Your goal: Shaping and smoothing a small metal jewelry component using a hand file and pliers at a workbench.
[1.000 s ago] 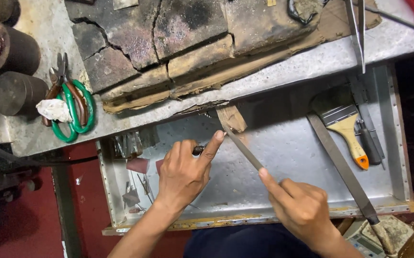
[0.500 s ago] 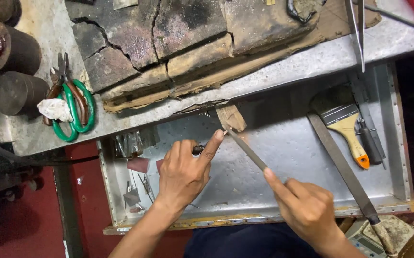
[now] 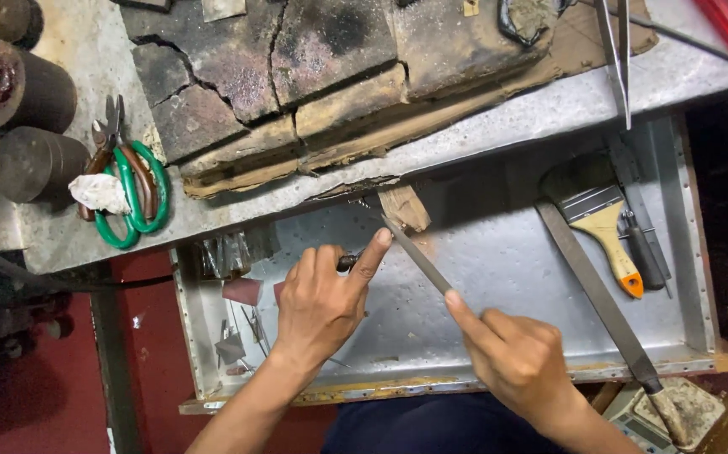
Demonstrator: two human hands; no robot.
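A small grey device with a pale screen point(image 3: 637, 424) is glimpsed below the tray's front right corner.
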